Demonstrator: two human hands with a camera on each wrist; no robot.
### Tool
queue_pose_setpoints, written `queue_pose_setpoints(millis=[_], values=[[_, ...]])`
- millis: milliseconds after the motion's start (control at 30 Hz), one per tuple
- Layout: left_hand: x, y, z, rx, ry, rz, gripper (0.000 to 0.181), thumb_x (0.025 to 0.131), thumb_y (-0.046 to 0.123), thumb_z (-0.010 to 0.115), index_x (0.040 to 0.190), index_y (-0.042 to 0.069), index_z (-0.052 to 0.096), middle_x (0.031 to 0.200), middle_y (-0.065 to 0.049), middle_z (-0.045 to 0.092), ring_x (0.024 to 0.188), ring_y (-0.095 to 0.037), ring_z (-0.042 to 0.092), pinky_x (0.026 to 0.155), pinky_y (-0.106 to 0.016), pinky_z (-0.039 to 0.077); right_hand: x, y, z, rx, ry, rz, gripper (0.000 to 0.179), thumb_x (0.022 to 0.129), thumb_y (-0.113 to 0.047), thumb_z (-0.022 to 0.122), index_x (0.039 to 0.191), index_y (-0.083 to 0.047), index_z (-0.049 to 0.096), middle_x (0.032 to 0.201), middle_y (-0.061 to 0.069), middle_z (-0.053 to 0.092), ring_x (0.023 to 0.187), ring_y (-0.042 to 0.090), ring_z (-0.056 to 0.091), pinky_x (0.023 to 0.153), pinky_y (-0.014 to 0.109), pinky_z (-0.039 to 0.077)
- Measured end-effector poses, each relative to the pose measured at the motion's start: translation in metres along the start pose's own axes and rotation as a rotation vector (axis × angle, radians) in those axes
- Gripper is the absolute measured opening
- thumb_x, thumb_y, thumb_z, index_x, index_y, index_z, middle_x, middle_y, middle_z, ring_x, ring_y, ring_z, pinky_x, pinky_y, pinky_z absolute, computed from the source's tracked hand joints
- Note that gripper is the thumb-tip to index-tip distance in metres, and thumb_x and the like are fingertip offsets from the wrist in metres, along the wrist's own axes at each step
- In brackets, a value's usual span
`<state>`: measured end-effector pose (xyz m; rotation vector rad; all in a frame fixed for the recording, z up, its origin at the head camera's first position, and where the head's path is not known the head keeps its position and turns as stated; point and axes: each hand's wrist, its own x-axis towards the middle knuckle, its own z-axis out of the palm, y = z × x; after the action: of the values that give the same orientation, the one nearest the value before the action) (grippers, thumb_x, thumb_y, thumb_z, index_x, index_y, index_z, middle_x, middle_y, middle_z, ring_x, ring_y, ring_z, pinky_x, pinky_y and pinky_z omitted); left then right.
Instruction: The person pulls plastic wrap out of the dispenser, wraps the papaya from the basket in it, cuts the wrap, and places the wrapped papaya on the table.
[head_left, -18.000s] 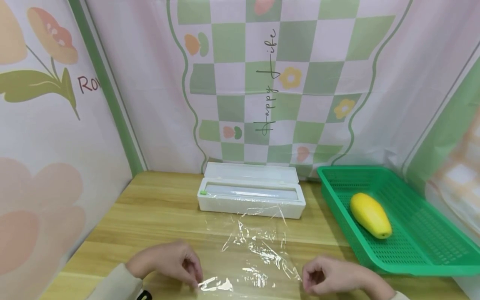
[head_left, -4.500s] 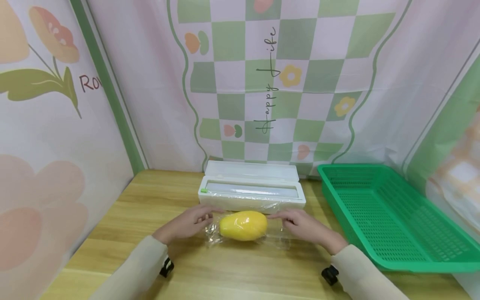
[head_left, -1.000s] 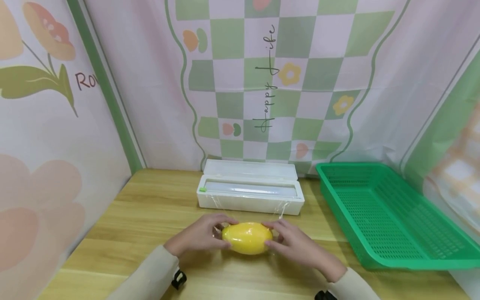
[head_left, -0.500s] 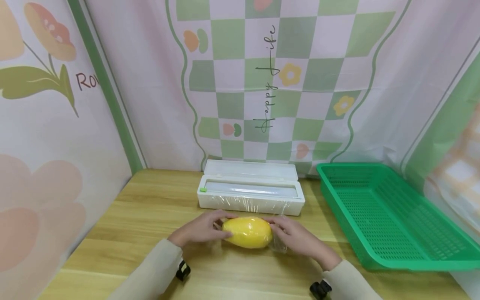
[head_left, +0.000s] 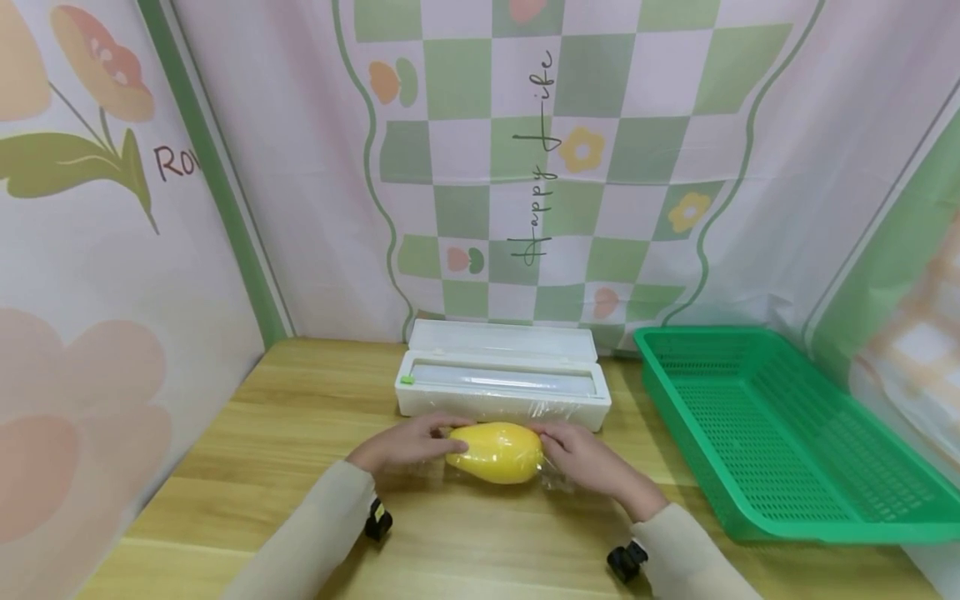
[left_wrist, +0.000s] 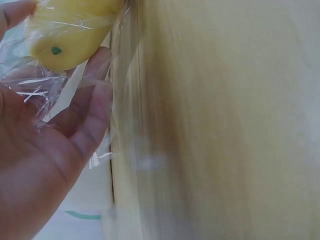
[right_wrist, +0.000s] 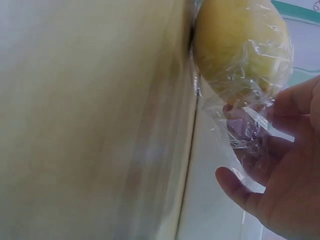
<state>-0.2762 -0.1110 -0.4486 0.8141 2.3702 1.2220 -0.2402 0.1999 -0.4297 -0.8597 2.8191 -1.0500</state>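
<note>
A yellow papaya (head_left: 498,452) lies crosswise on the table in front of the cling film box (head_left: 495,405), glossy with clear film. My left hand (head_left: 408,442) holds its narrow left end, thumb on top and fingers behind. At the rounder right end, my right hand (head_left: 588,461) grips fruit and film, its fingertips at the far side. Loose cling film (right_wrist: 247,125) bunches past that end in the right wrist view. Crumpled film also hangs between palm and papaya (left_wrist: 75,40) in the left wrist view. A sheet still stretches from the box toward the fruit.
The box's lid (head_left: 502,340) stands raised, showing the film roll (head_left: 502,380) and a small green slider (head_left: 407,380) at its left. To the right, a green plastic basket (head_left: 750,492) stands on the wooden table (head_left: 300,417). Printed curtains enclose the back and sides.
Earlier the papaya lay in the basket while both hands held a film sheet spread flat. Now it is film-covered between my hands; over the last second it has moved toward the box.
</note>
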Motion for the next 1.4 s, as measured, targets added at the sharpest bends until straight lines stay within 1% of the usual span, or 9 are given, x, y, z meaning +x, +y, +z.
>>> queue_pose_setpoints(millis=[167,300,433,567,900,1033,1200,1300,1400], values=[[0.003,-0.001,0.0,-0.025,-0.005,0.002,0.049,0.098,0.046,0.063,0.142,0.027,0.056,0.14,0.001,0.055,0.12,-0.018,0.054,0.1,-0.043,0.046,0.0,-0.004,-0.004,-0.149,0.094,-0.028,0.028,0.101,-0.01,0.055,0.126,-0.007,0.069,0.124,0.01,0.068,0.115,0.03,0.061,0.099,0.052,0.049],[0.002,-0.001,-0.001,-0.039,-0.003,-0.006,0.049,0.098,0.045,0.063,0.142,0.026,0.057,0.142,-0.002,0.053,0.123,-0.021,0.053,0.101,-0.047,0.046,-0.003,-0.015,-0.003,-0.256,0.171,-0.088,0.032,0.1,-0.026,0.063,0.125,-0.007,0.068,0.124,0.009,0.066,0.117,0.033,0.058,0.1,0.055,0.047],[0.002,0.001,-0.001,-0.039,0.003,-0.021,0.047,0.097,0.044,0.063,0.141,0.026,0.058,0.141,-0.005,0.054,0.124,-0.025,0.053,0.102,-0.053,0.045,-0.005,-0.025,0.003,-0.28,0.101,-0.107,0.065,0.088,-0.049,0.075,0.135,-0.007,0.059,0.128,0.011,0.062,0.118,0.033,0.057,0.099,0.056,0.047],[0.004,0.002,-0.002,0.002,0.015,-0.026,0.047,0.098,0.045,0.062,0.141,0.027,0.058,0.141,-0.005,0.054,0.125,-0.026,0.052,0.103,-0.055,0.043,-0.003,-0.025,0.011,-0.297,0.056,-0.056,0.082,0.076,-0.045,0.086,0.141,-0.008,0.052,0.132,0.011,0.058,0.119,0.032,0.055,0.101,0.053,0.047],[-0.003,0.008,-0.005,0.235,0.008,0.098,0.068,0.096,0.049,0.063,0.15,0.012,0.045,0.141,-0.004,0.053,0.12,-0.02,0.054,0.101,-0.042,0.047,0.007,-0.016,0.014,-0.253,0.08,-0.061,0.075,0.07,-0.03,0.093,0.133,-0.01,0.056,0.13,0.005,0.057,0.118,0.027,0.056,0.102,0.048,0.048],[-0.01,0.024,-0.006,0.382,0.063,0.13,0.074,0.091,0.051,0.069,0.15,0.014,0.045,0.149,-0.005,0.047,0.133,-0.024,0.045,0.108,-0.047,0.042,0.007,-0.016,0.013,-0.237,0.072,-0.062,0.074,0.07,-0.03,0.093,0.131,-0.01,0.056,0.13,0.004,0.057,0.118,0.026,0.057,0.102,0.047,0.048],[-0.01,0.04,0.0,0.565,0.163,0.255,0.08,0.078,0.049,0.082,0.143,0.012,0.052,0.145,-0.004,0.052,0.132,-0.022,0.047,0.111,-0.043,0.039,0.008,-0.016,0.011,-0.193,0.058,-0.054,0.072,0.072,-0.03,0.092,0.131,-0.01,0.056,0.13,0.004,0.057,0.118,0.025,0.056,0.101,0.046,0.049],[-0.007,0.042,0.006,0.625,0.193,0.296,0.086,0.072,0.05,0.087,0.14,0.009,0.053,0.142,-0.005,0.054,0.13,-0.021,0.048,0.111,-0.04,0.038,0.009,-0.014,0.009,-0.155,0.046,-0.04,0.072,0.073,-0.03,0.091,0.131,-0.009,0.056,0.13,0.005,0.057,0.118,0.023,0.055,0.101,0.044,0.048],[-0.005,0.04,0.01,0.632,0.21,0.287,0.09,0.069,0.044,0.091,0.141,0.008,0.051,0.144,-0.005,0.052,0.132,-0.02,0.047,0.113,-0.037,0.036,0.01,-0.012,0.008,-0.123,0.041,-0.038,0.072,0.073,-0.03,0.091,0.131,-0.005,0.056,0.128,0.007,0.058,0.116,0.023,0.055,0.1,0.044,0.049]])
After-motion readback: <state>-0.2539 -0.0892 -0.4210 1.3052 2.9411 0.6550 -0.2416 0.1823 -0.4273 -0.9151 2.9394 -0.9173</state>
